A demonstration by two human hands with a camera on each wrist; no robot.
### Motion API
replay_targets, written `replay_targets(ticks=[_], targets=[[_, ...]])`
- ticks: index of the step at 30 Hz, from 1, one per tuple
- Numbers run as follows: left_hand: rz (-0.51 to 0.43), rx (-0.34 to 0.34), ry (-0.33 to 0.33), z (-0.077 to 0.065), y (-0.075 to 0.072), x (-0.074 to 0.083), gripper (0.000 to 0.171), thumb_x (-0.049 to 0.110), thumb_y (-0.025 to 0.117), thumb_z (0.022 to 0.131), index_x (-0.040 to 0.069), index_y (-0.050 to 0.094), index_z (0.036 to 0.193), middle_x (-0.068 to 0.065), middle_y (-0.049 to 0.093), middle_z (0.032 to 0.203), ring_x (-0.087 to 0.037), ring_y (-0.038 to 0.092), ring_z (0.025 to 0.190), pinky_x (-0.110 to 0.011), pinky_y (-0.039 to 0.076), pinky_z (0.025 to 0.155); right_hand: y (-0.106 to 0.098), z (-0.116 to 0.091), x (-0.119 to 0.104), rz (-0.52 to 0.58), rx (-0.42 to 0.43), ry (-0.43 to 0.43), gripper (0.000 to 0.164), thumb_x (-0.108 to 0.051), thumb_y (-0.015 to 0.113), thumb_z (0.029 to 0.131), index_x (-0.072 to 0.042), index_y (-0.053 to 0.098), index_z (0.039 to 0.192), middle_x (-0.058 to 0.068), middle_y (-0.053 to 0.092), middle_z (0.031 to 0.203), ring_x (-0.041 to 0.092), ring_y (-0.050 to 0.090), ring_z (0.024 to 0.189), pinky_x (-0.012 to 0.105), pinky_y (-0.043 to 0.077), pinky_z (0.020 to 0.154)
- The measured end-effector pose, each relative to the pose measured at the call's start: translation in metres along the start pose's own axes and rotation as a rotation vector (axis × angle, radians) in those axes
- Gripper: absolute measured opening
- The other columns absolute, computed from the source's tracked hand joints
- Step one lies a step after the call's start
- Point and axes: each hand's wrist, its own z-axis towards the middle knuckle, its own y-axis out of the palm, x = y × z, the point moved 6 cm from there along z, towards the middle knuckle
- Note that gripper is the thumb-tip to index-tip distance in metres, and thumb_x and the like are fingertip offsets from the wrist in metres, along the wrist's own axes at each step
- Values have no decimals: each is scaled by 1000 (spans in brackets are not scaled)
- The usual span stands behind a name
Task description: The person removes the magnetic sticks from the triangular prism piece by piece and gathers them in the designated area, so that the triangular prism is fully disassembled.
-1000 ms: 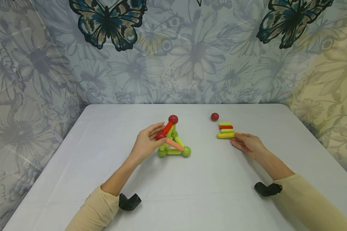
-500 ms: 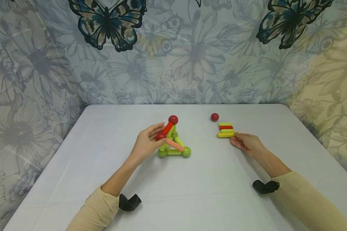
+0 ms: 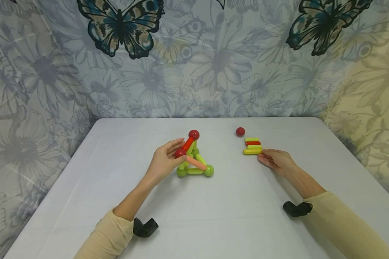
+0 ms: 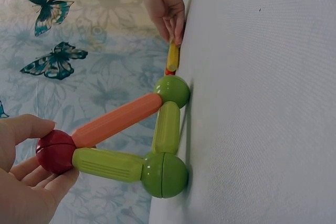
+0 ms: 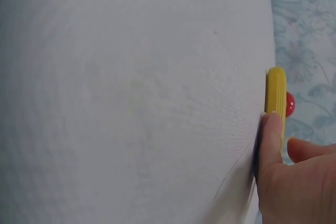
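Observation:
A ball-and-stick toy frame stands on the white table, with green balls at its base and red balls above. My left hand grips the nearer red ball, where an orange stick and a lime stick meet. To the right, my right hand holds the right end of a yellow stick lying on the table. In the right wrist view one finger lies along the yellow stick; its far end is partly hidden by the fingers.
Just behind the yellow stick lie a lime stick, a red stick and another lime stick, side by side. A loose red ball sits farther back. The table ends at a wall with flowers and butterflies.
My right forearm has shifted slightly forward and left, while its fingers stay at the yellow stick. The left hand and the toy frame have not visibly moved.

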Motion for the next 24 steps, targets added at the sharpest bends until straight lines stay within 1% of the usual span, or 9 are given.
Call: replay_targets(ticks=[2,6,8,10,13,14,16,21,24], targets=[[0,-2,1,0,0,0,55,1,69,86,5,50,137,-12,53,134,-23,52,122,-26,44,95,1,-1,0,-7,-1,1,62,-15,50,100,1,16,149,2,65,80,11,68,76,24,53,80],[-4,-5,5,0,0,1,56,0,69,86,3,48,138,-12,53,135,-23,51,123,-26,44,95,0,-5,-5,-45,3,-23,67,-19,51,100,0,12,151,2,63,80,11,68,73,22,54,76],[-5,-5,4,0,0,0,56,0,69,86,3,48,138,-12,53,135,-23,51,122,-26,44,95,0,-7,-10,-64,2,-56,57,-22,52,99,-3,24,146,2,63,81,11,66,73,20,54,73],[-2,-3,0,0,-1,1,56,1,70,86,4,49,138,-11,53,135,-23,52,122,-26,44,95,2,-8,-16,-77,-14,-96,50,-25,54,98,-6,32,138,2,61,87,10,65,74,18,53,71],[2,0,-6,0,-1,1,55,1,70,86,5,50,137,-12,54,134,-23,52,122,-26,44,95,11,-10,-24,-83,-73,-158,44,-29,57,96,-10,36,130,3,58,97,9,63,79,18,53,74],[4,1,-6,0,-1,2,55,1,70,86,5,50,137,-12,54,134,-24,52,121,-26,44,95,15,-11,-26,-75,-98,-172,47,-30,58,96,-10,35,132,3,56,101,9,63,82,19,53,77],[6,3,-9,0,-1,2,54,1,70,86,6,51,137,-12,54,133,-23,52,121,-26,44,95,24,-12,-28,-43,-162,-202,48,-31,57,95,-10,35,133,5,54,105,10,63,86,22,52,82],[7,8,-16,0,-1,1,54,1,70,86,6,51,137,-11,55,133,-23,53,120,-26,45,94,52,-10,-33,67,-311,-270,32,-27,52,98,-11,42,124,9,55,110,16,62,94,29,50,88],[9,5,-14,0,-1,1,54,1,70,86,6,51,137,-11,55,133,-23,53,121,-26,44,95,69,-6,-33,114,-370,-274,36,-28,51,98,-9,41,128,11,56,113,19,63,99,32,49,89]])
